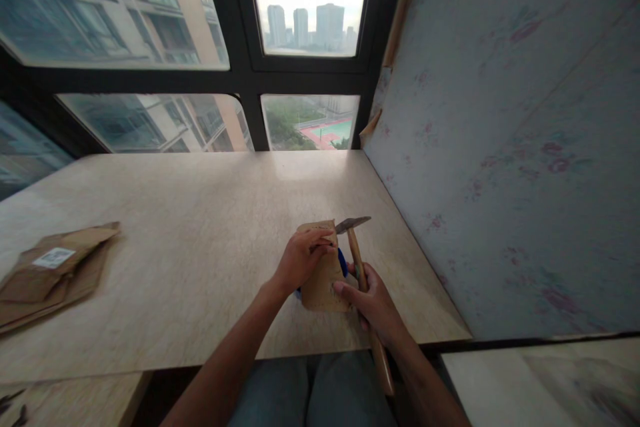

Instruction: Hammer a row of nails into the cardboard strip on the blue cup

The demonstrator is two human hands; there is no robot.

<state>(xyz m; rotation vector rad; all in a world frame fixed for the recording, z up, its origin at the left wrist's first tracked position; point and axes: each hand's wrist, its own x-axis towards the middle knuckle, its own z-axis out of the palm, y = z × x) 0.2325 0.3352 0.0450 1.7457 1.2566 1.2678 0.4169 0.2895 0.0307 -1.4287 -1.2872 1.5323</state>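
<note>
A tan, flat board with rounded corners (320, 287) sits near the front of the pale table, small dark marks dotting its surface. Blue edges of something beneath it (343, 263) show at its right and left sides. My left hand (301, 259) rests over the board's upper part, thumb and fingers drawn together in a pinch; what they hold, if anything, is too small to make out. Wrapped around the wooden handle of a hammer (355, 250) is my right hand (376, 300), its thumb touching the board's right edge. The hammer's metal head lies just beyond the board's upper right corner.
Flattened brown paper packaging (90, 260) with a white label lies at the table's left. A floral-papered wall (500, 180) borders the table (190, 233) on the right, and dark-framed windows (245, 80) stand behind it. My legs (310, 387) are below the front edge.
</note>
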